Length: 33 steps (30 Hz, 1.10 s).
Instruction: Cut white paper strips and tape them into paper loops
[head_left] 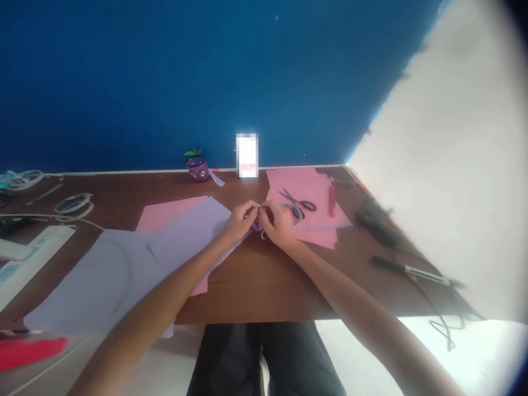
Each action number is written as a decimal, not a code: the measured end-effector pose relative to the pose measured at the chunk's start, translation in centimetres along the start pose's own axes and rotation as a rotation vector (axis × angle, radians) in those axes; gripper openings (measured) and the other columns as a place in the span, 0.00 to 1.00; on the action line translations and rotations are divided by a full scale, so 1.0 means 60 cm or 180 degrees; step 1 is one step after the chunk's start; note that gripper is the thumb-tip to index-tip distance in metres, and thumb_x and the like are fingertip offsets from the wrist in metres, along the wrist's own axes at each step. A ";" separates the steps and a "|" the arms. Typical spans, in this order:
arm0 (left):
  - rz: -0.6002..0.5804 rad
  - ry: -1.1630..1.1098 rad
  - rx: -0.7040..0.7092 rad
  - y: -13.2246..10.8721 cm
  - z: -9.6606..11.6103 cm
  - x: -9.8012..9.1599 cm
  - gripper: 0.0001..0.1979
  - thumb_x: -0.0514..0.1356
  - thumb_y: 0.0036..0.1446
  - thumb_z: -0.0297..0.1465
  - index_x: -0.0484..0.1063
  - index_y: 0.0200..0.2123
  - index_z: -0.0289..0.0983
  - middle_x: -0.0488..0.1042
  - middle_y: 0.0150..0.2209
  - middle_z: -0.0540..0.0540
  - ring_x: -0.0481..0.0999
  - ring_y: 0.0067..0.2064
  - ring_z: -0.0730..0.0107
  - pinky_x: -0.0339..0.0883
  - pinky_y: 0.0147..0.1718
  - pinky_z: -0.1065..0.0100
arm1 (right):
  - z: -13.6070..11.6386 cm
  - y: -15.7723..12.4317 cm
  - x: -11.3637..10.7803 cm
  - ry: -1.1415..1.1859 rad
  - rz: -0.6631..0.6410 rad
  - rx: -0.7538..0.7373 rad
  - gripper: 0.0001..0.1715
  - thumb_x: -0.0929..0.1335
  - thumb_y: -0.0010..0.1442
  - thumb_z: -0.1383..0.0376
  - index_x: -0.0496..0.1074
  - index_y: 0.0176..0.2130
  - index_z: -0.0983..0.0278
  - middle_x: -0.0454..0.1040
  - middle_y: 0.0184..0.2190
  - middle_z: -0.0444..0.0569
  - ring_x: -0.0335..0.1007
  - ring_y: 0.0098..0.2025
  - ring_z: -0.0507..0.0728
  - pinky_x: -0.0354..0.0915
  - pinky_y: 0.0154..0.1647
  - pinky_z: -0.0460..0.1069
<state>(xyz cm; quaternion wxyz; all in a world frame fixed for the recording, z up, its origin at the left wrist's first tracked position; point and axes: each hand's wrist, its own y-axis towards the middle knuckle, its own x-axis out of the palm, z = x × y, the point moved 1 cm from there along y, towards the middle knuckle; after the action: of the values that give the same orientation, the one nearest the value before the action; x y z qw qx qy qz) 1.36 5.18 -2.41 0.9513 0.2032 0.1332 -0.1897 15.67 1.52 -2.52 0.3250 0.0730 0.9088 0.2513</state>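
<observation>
Both my hands meet over the middle of the brown table [264, 286]. My left hand [240, 221] and my right hand [279, 222] pinch a small lavender paper piece [256, 225] between their fingertips, fingers closed on it. Its exact shape is hidden by my fingers. Large lavender paper sheets [124, 269] lie under my left forearm, over a pink sheet [165, 215]. A stack of pink paper [307, 190] lies just right of my hands, with black-handled scissors [299, 201] on it.
A red pen [332, 200] lies on the pink stack. A glue gun [377, 220] and a cabled tool [406, 268] sit at the right. A purple toy pot [197, 165] stands by the blue wall. Tape rolls [74, 203] and a white device [28, 258] are at the left.
</observation>
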 end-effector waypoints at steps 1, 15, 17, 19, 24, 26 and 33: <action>0.0003 0.0013 0.0008 0.000 -0.001 0.000 0.13 0.52 0.63 0.38 0.69 0.33 0.37 0.71 0.28 0.50 0.71 0.30 0.73 0.66 0.32 0.71 | 0.000 0.000 0.000 -0.0005 -0.0005 -0.0046 0.11 0.60 0.64 0.61 0.68 0.42 0.62 0.74 0.27 0.45 0.68 0.26 0.53 0.59 0.29 0.46; 0.0444 -0.0628 -0.0282 0.006 0.001 -0.012 0.16 0.54 0.61 0.43 0.70 0.31 0.37 0.71 0.28 0.49 0.71 0.31 0.73 0.67 0.32 0.70 | -0.005 0.000 -0.001 0.0009 -0.0361 -0.0354 0.25 0.59 0.65 0.65 0.61 0.61 0.61 0.73 0.41 0.51 0.70 0.36 0.55 0.66 0.37 0.49; 0.0493 -0.0643 -0.0306 0.007 -0.003 -0.012 0.16 0.54 0.61 0.43 0.70 0.31 0.37 0.71 0.28 0.49 0.71 0.30 0.73 0.67 0.32 0.70 | -0.002 -0.001 0.000 0.0184 -0.0352 -0.0227 0.25 0.59 0.65 0.65 0.58 0.61 0.62 0.74 0.40 0.51 0.70 0.35 0.55 0.66 0.36 0.49; 0.0551 -0.0647 -0.0302 0.006 -0.006 -0.013 0.16 0.54 0.61 0.43 0.70 0.31 0.37 0.70 0.27 0.49 0.71 0.30 0.73 0.66 0.32 0.70 | 0.001 0.000 0.001 0.0319 -0.0382 -0.0090 0.24 0.59 0.65 0.65 0.58 0.59 0.62 0.75 0.36 0.49 0.71 0.33 0.55 0.65 0.36 0.49; 0.0716 -0.0744 -0.0271 0.007 -0.011 -0.015 0.14 0.55 0.61 0.41 0.71 0.34 0.37 0.71 0.28 0.49 0.71 0.30 0.74 0.66 0.33 0.70 | 0.005 0.004 0.001 0.0580 -0.0571 0.0099 0.16 0.60 0.65 0.61 0.62 0.52 0.62 0.74 0.30 0.45 0.71 0.31 0.55 0.65 0.36 0.50; 0.0792 -0.0787 -0.0299 0.008 -0.013 -0.015 0.13 0.56 0.61 0.41 0.71 0.35 0.37 0.71 0.28 0.50 0.70 0.30 0.74 0.66 0.33 0.71 | 0.007 0.005 0.002 0.0665 -0.0621 0.0126 0.13 0.60 0.65 0.61 0.65 0.47 0.61 0.75 0.32 0.46 0.71 0.32 0.55 0.65 0.36 0.50; 0.0808 -0.0956 -0.0284 0.011 -0.016 -0.013 0.10 0.60 0.57 0.39 0.70 0.34 0.37 0.70 0.28 0.51 0.69 0.29 0.75 0.64 0.30 0.73 | 0.010 0.007 0.003 0.0744 -0.0675 0.0188 0.10 0.62 0.64 0.60 0.66 0.44 0.61 0.74 0.29 0.44 0.68 0.29 0.53 0.63 0.32 0.48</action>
<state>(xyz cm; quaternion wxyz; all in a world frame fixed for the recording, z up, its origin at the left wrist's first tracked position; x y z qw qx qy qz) 0.80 6.40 -2.77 0.9848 0.1454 -0.0286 -0.0903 15.90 2.19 -2.84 0.2395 -0.0435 0.9500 0.1956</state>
